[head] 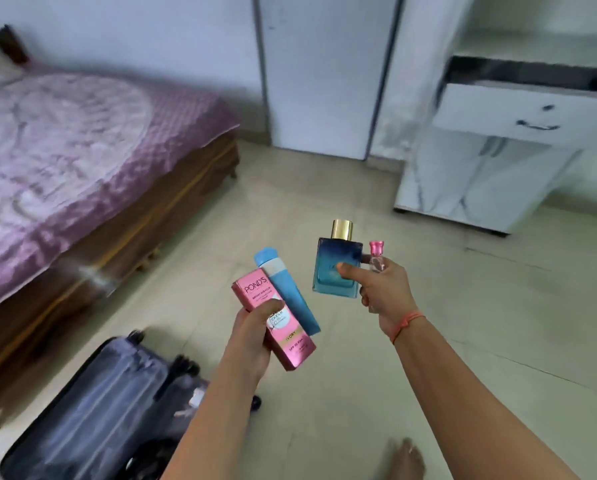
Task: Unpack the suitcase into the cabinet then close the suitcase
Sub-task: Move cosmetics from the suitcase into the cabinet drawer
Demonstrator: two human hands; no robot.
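The left hand (252, 337) curls around two things at once: a pink rectangular cardboard box printed with "POND'S" (292, 341), with the thumb laid across its front, and a light blue plastic tube (290, 292) that lies just behind the box, touching it, and tilts the same way. The right hand (385, 289) grips a square blue glass perfume bottle with a gold cap (335, 261), upright, thumb pressed on its front face, and beside it, held in the same fingers, a small clear bottle with a pink cap (376, 251). An orange thread (407, 322) circles the right wrist. Both hands are held out over the pale tiled floor (359, 393), near each other but apart. The dark grey suitcase (92, 403) lies open on the floor at the lower left, just beside the wooden bed with a pink quilted cover (65, 150); its lining is blurred, and dark shapes near its lower edge cannot be made out. The white cabinet (480, 188) stands at the upper right, well apart from the suitcase, with one white drawer (525, 116) pulled out above its doors. A bare foot (406, 459) shows at the bottom edge.
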